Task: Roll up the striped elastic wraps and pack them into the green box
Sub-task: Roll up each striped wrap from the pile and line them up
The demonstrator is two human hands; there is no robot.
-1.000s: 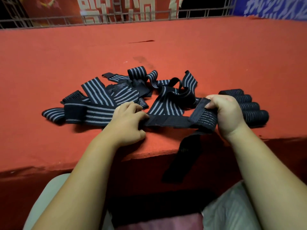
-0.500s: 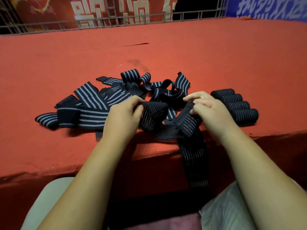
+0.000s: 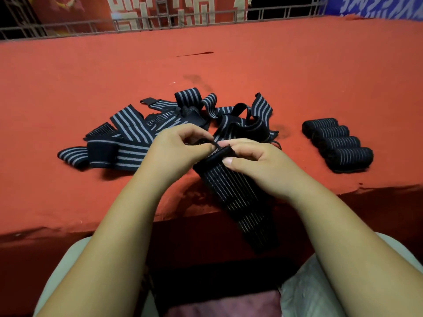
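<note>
A black elastic wrap with thin grey stripes [image 3: 231, 191] hangs from my two hands over the table's front edge, its upper end curled into a small roll. My left hand [image 3: 178, 152] pinches that end from the left. My right hand [image 3: 258, 163] grips it from the right, thumb across the stripes. Behind my hands lies a loose heap of unrolled striped wraps [image 3: 137, 131]. Several rolled wraps [image 3: 338, 143] lie side by side to the right. No green box is in view.
The table is covered in red felt [image 3: 297, 76], and its front edge [image 3: 68, 227] runs just below my hands. A metal railing [image 3: 160, 19] lines the far side, with red and blue banners behind. My lap is below the edge.
My hands have come together from holding the wrap stretched sideways. The wrap has turned from lying across the table edge to hanging down from its curled upper end.
</note>
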